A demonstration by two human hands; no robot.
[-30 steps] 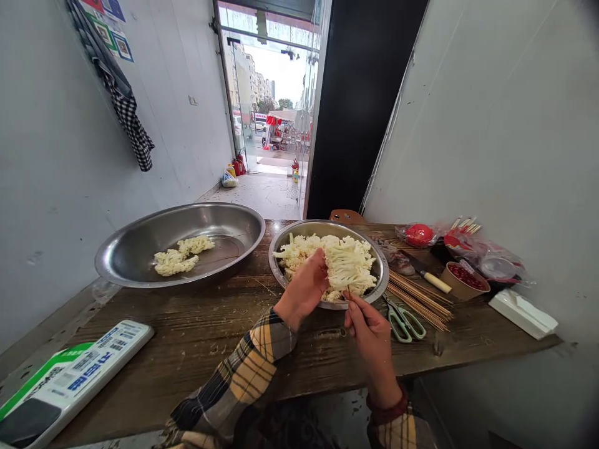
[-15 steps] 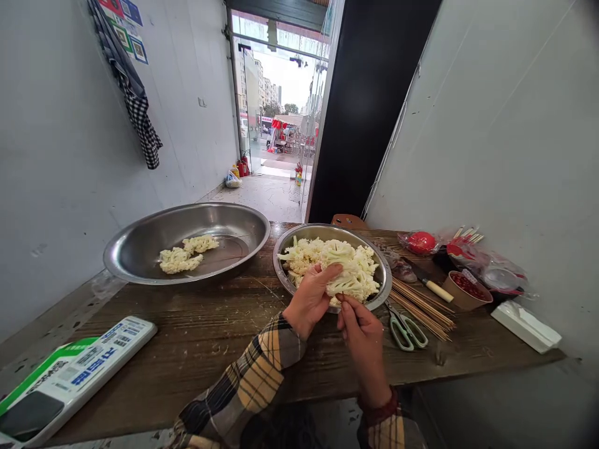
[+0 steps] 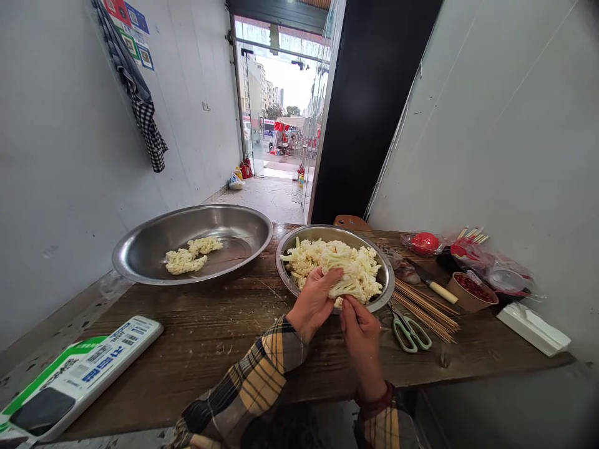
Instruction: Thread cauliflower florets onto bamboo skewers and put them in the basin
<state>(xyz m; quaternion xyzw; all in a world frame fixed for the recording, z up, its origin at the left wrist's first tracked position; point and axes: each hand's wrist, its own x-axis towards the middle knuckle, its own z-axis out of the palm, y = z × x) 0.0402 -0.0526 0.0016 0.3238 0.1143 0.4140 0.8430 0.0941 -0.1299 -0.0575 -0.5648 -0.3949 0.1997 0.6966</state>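
White cauliflower (image 3: 350, 282) hides L hand (image 3: 314, 304) fingers; R hand (image 3: 360, 333) pinches it.

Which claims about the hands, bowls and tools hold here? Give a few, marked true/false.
1. The left hand and right hand both touch one cauliflower piece over the smaller bowl. True.
2. The scissors lie on the table beside the skewers. True.
3. The large basin holds a few florets. True.
4. The right hand holds the knife. False: it pinches the piece's stem end; the knife lies on the table.
5. The smaller bowl is empty. False: a cauliflower heap fills it.
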